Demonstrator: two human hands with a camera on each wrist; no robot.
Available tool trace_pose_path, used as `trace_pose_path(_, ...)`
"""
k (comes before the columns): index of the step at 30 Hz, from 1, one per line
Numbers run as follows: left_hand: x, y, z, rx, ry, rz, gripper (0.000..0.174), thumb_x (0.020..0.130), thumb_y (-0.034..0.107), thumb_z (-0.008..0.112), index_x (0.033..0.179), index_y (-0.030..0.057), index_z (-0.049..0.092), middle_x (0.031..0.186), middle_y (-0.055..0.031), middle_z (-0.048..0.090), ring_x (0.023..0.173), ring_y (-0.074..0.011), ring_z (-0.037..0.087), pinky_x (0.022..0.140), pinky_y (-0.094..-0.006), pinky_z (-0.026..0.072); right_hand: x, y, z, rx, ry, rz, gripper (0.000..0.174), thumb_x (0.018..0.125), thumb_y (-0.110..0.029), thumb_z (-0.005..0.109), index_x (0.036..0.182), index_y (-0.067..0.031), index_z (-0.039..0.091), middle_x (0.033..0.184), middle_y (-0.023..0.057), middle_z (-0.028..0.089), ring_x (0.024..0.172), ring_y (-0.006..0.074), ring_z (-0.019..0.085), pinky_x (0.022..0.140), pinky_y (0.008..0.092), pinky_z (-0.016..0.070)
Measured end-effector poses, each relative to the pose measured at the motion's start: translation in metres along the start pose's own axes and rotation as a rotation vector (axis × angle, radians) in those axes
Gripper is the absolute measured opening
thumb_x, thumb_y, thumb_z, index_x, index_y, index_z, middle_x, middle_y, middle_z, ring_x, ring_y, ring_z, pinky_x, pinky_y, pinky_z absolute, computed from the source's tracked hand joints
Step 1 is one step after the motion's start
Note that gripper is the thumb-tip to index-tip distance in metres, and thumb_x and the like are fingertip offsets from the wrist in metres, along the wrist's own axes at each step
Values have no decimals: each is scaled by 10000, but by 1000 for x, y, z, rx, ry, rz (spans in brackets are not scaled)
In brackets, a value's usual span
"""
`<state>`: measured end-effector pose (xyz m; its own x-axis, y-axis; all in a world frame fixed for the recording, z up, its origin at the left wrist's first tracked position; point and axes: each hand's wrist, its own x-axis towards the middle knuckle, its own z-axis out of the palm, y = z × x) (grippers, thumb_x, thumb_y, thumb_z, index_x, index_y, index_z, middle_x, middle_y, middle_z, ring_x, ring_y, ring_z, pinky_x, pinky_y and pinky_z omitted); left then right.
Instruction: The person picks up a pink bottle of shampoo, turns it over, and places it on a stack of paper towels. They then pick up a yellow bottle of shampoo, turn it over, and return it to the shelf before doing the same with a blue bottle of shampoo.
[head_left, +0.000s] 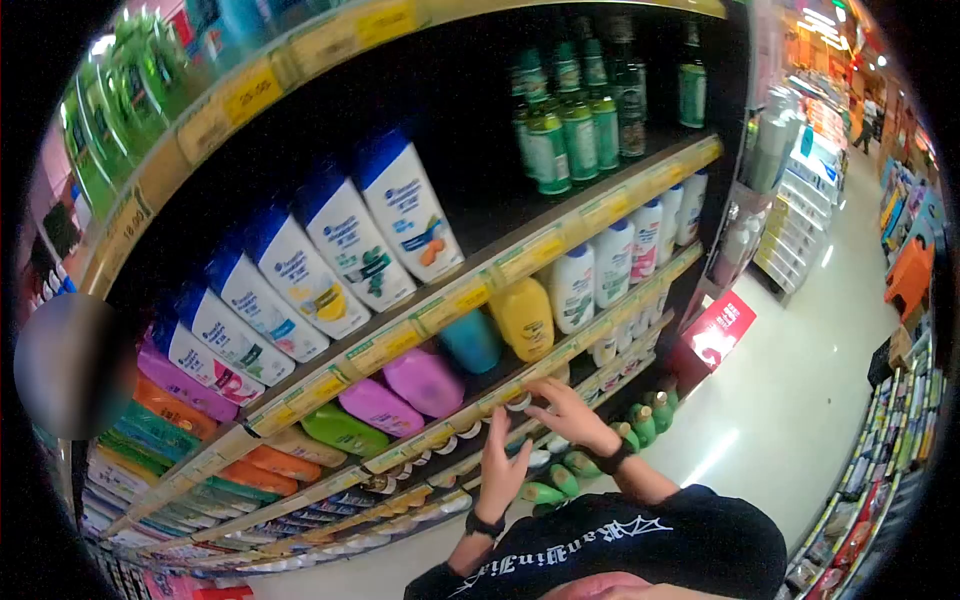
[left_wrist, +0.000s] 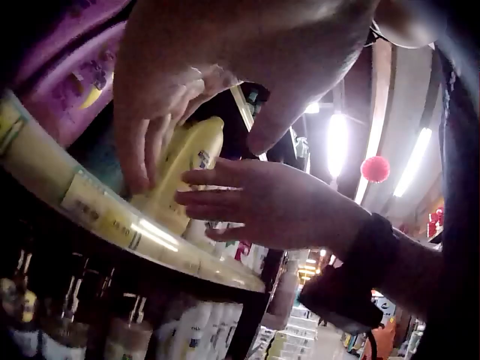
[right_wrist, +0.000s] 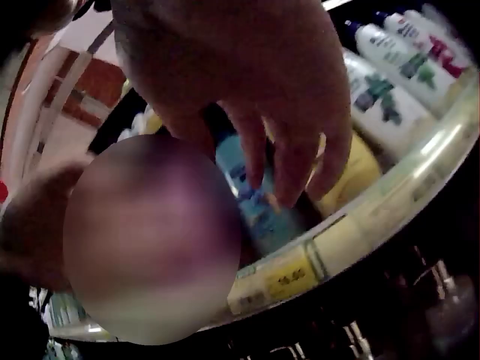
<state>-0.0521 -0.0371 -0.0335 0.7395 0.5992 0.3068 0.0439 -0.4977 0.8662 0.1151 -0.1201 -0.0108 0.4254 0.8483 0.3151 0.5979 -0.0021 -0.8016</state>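
Note:
Both hands are raised before the shelf of shampoo bottles. A yellow bottle (head_left: 525, 320) leans at the front of that shelf, beside a teal bottle (head_left: 470, 342). Below them, my left hand (head_left: 500, 472) has its fingers extended and its thumb apart. My right hand (head_left: 572, 415) reaches toward the shelf edge with fingers loosely bent. In the left wrist view, the fingers of both hands overlap the yellow bottle (left_wrist: 180, 169). The right wrist view has the right fingers hanging before the teal bottle (right_wrist: 255, 199) and the yellow bottle. Neither hand grips anything.
White bottles with blue caps (head_left: 340, 245) line the shelf above; green glass bottles (head_left: 575, 135) stand farther up. Purple bottles (head_left: 420, 380) lean to the left, white bottles (head_left: 573, 290) to the right. Price-tag rails (head_left: 465, 300) edge each shelf. An aisle floor (head_left: 745, 400) runs right.

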Motion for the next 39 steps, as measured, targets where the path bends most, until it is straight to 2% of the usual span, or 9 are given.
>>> trace_pose_path(3,-39,6,11,-169,-157,-230,716,899,110,656,1499,30,273,1351,-233,549,1231,-315,568,1013,-380,442,-65,3,-70,140,-48,97,360,923,-221,632,1215,-15,594,1163,162,640,1015,296,633,874,384,500)
trace_pose_path(5,-58,9,25,-196,-265,-292,603,929,124,628,1465,39,365,1295,-169,611,1198,-237,591,998,-351,446,-121,26,-103,165,90,196,346,919,-210,639,1212,-27,603,1136,139,666,980,260,656,830,361,519)
trace_pose_path(7,-63,36,44,-154,-323,-311,500,971,136,571,1433,25,416,1314,-163,586,1199,-235,574,1007,-352,439,-176,28,-142,138,284,280,310,922,-171,625,1193,-22,614,1055,108,694,925,214,666,820,329,521)
trace_pose_path(13,-68,118,147,-161,-397,-124,383,936,103,582,1308,14,556,1196,-122,670,1106,-198,633,969,-327,463,-330,19,-223,105,620,465,248,915,-103,623,1144,-11,636,1006,115,705,902,180,671,802,308,520)
trace_pose_path(16,-82,153,209,-138,-465,-30,329,915,74,595,1238,12,607,1113,-114,703,1049,-193,660,932,-323,484,-391,5,-255,70,651,547,241,916,-111,620,1134,-10,637,993,108,708,915,184,678,815,312,513)
trace_pose_path(23,-117,230,334,-279,-895,229,295,915,63,582,1198,-13,616,1100,-125,697,1020,-208,664,910,-330,501,-523,-55,-312,-139,956,674,242,884,-71,616,1113,0,648,961,115,707,888,207,674,818,324,504)
trace_pose_path(26,-127,257,372,-334,-965,262,278,904,60,589,1167,-21,631,1068,-127,708,1011,-228,672,902,-340,506,-583,-60,-314,-189,1079,791,246,886,-58,608,1121,3,646,946,115,707,897,200,670,810,311,496)
trace_pose_path(33,-127,287,421,-343,-1146,303,268,897,57,597,1157,6,640,1053,-134,705,988,-245,684,871,-335,514,-624,-57,-295,-44,1342,936,218,915,-56,592,1115,19,640,950,86,706,894,147,645,816,284,492)
trace_pose_path(39,-105,291,470,-406,-1178,346,266,889,57,604,1145,2,650,1034,-121,713,964,-224,686,873,-334,512,-601,-28,-337,-90,1148,923,219,899,-77,619,1099,9,645,948,104,709,894,185,661,823,316,499)
